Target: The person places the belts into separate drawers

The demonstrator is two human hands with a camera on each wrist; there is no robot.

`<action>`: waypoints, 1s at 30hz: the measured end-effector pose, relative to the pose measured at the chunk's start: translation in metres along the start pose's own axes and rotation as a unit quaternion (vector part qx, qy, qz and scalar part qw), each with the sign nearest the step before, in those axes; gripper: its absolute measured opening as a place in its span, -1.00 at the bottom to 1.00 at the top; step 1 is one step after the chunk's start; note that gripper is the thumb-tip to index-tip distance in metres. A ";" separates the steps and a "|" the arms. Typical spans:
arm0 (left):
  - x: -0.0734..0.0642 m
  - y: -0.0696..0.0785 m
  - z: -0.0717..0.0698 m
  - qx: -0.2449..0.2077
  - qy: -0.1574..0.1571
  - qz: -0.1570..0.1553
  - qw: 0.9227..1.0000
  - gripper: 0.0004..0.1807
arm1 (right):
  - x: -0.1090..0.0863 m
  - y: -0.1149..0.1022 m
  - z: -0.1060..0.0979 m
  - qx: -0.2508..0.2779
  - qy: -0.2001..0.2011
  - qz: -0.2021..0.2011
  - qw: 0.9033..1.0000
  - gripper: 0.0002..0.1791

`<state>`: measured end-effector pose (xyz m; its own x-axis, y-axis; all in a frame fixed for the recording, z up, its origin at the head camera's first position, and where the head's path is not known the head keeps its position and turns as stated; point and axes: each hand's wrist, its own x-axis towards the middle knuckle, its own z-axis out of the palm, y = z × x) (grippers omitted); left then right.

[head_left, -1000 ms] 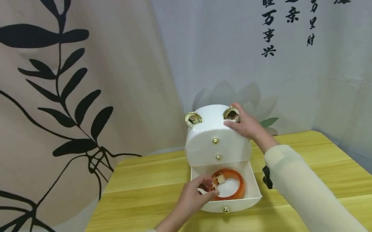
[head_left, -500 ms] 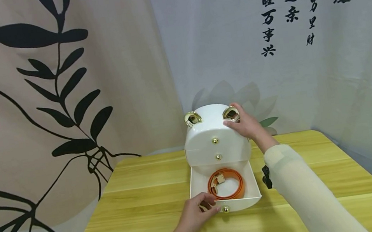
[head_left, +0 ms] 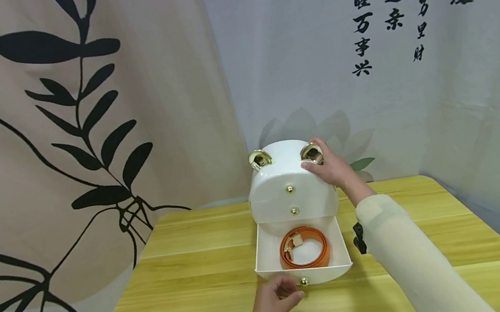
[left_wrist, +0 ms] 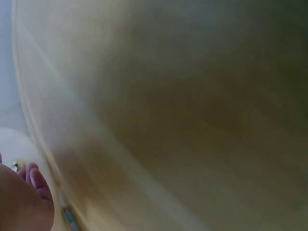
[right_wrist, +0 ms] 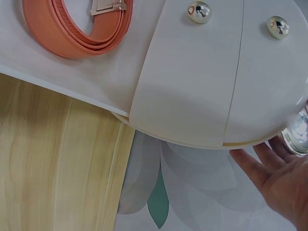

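A white drawer box (head_left: 290, 172) with gold ears stands at the table's far side, its bottom drawer (head_left: 261, 260) pulled out. Inside that drawer lies a coiled orange belt (head_left: 323, 252) with a gold buckle, also seen in the right wrist view. My right hand (head_left: 333, 168) grips the box's upper right corner around the gold ear (head_left: 311, 152). Just in front of the drawer, my left hand (head_left: 271, 303) has loosely bent fingers and holds nothing. Its fingertips are close to the drawer's gold knob (head_left: 304, 280). In the left wrist view only part of the left hand (left_wrist: 29, 202) shows.
The yellow wooden table (head_left: 190, 280) carries the box. Close behind it hangs a printed cloth (head_left: 184, 91) with dark plants and writing. Two more gold knobs sit on the shut upper drawers (right_wrist: 187, 82).
My left hand has drawn back from the belt, over the drawer front and toward me, leaving the belt lying in the drawer. The right hand has stayed on the box.
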<state>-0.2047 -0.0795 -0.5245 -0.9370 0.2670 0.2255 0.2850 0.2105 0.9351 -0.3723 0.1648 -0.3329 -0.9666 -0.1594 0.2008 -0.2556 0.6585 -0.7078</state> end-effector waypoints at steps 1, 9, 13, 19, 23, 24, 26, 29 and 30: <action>0.000 -0.001 0.002 -0.008 0.006 -0.004 1.000 -0.81 | 0.000 0.000 0.000 0.001 0.000 0.000 1.000 -0.13; 0.003 -0.003 0.017 -0.047 0.070 -0.039 0.996 -0.80 | 0.000 0.000 -0.001 0.001 0.000 0.002 1.000 -0.13; 0.004 -0.001 0.024 -0.046 0.096 -0.045 0.993 -0.80 | 0.000 0.000 0.000 -0.001 0.002 0.001 1.000 -0.13; 0.007 -0.003 0.034 -0.053 0.128 -0.060 0.989 -0.82 | 0.000 0.000 -0.001 0.000 0.000 0.006 1.000 -0.12; 0.008 -0.004 0.041 -0.062 0.154 -0.078 0.983 -0.83 | 0.000 0.000 -0.001 0.000 -0.002 0.009 1.000 -0.12; 0.007 -0.004 0.043 -0.065 0.161 -0.081 0.981 -0.82 | 0.000 0.000 -0.001 0.000 -0.002 0.010 1.000 -0.12; 0.007 -0.003 0.046 -0.073 0.172 -0.083 0.979 -0.81 | 0.000 0.000 -0.001 0.000 -0.003 0.011 1.000 -0.12; 0.006 -0.002 0.049 -0.082 0.185 -0.082 0.976 -0.80 | 0.000 -0.001 -0.001 -0.001 -0.004 0.009 1.000 -0.11; 0.006 -0.002 0.050 -0.080 0.189 -0.082 0.975 -0.80 | 0.000 -0.001 -0.001 0.000 -0.004 0.009 1.000 -0.12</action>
<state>-0.2002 -0.0311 -0.5385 -0.9835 -0.1309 0.1250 0.1176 0.0631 0.9911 -0.3722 0.1648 -0.3322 -0.9710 -0.1531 0.1837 -0.2388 0.6616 -0.7108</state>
